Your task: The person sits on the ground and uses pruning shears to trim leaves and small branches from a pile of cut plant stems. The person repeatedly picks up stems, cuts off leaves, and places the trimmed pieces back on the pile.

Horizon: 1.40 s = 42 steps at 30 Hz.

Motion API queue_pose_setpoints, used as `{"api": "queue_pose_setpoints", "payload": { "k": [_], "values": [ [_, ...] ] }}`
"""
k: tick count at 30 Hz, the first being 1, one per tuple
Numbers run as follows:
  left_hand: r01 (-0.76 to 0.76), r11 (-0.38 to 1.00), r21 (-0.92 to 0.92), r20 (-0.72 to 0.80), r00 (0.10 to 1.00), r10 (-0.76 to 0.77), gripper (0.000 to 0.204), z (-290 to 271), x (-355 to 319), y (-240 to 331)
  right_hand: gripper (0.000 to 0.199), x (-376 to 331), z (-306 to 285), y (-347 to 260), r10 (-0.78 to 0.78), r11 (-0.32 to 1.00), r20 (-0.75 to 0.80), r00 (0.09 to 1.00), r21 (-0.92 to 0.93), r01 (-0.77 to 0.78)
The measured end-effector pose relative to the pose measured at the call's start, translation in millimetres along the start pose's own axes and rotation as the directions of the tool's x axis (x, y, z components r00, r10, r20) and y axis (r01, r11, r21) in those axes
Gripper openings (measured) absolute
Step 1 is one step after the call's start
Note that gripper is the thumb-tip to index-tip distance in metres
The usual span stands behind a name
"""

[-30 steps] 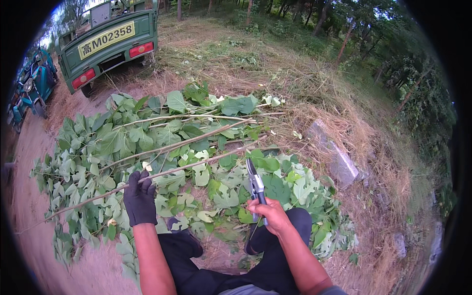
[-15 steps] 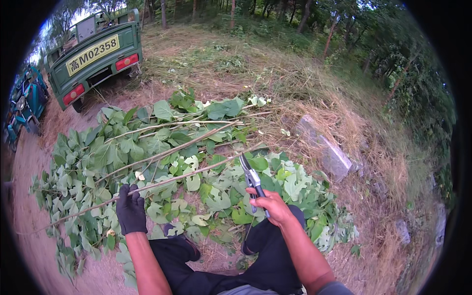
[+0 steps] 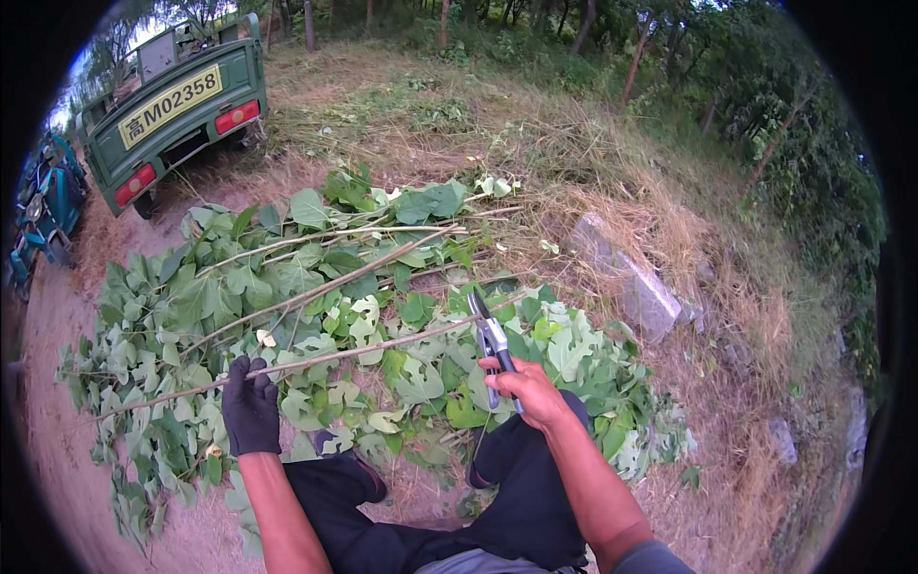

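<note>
A long thin bare branch (image 3: 359, 351) slants across in front of me, rising to the right. My left hand (image 3: 251, 407), in a dark glove, is closed around its left part. In my bare right hand (image 3: 528, 390) are pruning shears (image 3: 491, 335) with silver and dark handles, fingers wrapped round them. The blades point up and away and meet the branch near its right end; I cannot tell whether it lies between them. Beneath spreads a pile of cut leafy branches (image 3: 225, 297), with another bare stem (image 3: 330, 284) on top.
A green three-wheeled cargo vehicle (image 3: 177, 115) stands at the far left, beside a teal motor vehicle (image 3: 48, 206). Stone blocks (image 3: 650, 298) lie in dry grass (image 3: 755, 325) to the right. Trees (image 3: 636, 57) line the back. My feet are at the pile's near edge.
The branch has shifted rightward and its right part has dropped, so it now crosses the shears' blades. Both hands keep their hold.
</note>
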<state>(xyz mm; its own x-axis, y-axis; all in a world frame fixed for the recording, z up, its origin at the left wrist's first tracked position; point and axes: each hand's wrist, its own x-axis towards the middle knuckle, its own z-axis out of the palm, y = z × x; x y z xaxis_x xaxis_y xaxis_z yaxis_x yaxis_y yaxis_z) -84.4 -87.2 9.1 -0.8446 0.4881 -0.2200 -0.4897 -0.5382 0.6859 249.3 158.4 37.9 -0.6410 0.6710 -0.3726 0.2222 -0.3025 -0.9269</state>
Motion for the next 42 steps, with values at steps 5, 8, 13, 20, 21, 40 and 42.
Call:
{"api": "queue_pose_setpoints", "payload": {
  "k": [5, 8, 13, 20, 21, 40, 42],
  "values": [
    [-0.008, 0.999, 0.04, 0.024, 1.0, 0.007, 0.03, 8, -5, 0, 0.027, 8, -4, 9, -0.032, 0.998, -0.034, 0.999, -0.053, 0.03],
    [0.013, 1.0, -0.002, 0.029, 0.999, -0.013, 0.032, 7, -3, 1, 0.026, 7, -1, 8, -0.074, 0.995, -0.12, 0.99, -0.074, 0.065],
    [0.074, 0.987, -0.144, 0.106, 0.993, -0.059, 0.03, 12, -6, 0, 0.045, 16, -2, 26, -0.057, 0.986, -0.12, 0.991, 0.147, 0.074],
    [-0.002, 0.981, 0.195, 0.1, 0.995, -0.018, 0.033, 19, -11, -1, 0.03, 19, -11, 50, 0.097, 0.966, -0.007, 0.995, 0.24, -0.092],
    [0.022, 0.984, 0.178, 0.076, 0.996, -0.036, 0.034, 19, -12, -1, 0.03, 18, -9, 50, 0.095, 0.96, 0.006, 0.995, 0.266, -0.093],
    [0.103, 0.995, -0.014, 0.108, 0.989, -0.101, 0.034, 28, -14, -9, 0.028, 22, -8, 61, 0.183, 0.929, 0.043, 0.982, 0.319, -0.187],
    [0.103, 0.994, -0.019, 0.134, 0.986, -0.1, 0.034, 29, -13, -10, 0.026, 23, -10, 64, 0.2, 0.93, 0.038, 0.979, 0.308, -0.202]
  ]
}}
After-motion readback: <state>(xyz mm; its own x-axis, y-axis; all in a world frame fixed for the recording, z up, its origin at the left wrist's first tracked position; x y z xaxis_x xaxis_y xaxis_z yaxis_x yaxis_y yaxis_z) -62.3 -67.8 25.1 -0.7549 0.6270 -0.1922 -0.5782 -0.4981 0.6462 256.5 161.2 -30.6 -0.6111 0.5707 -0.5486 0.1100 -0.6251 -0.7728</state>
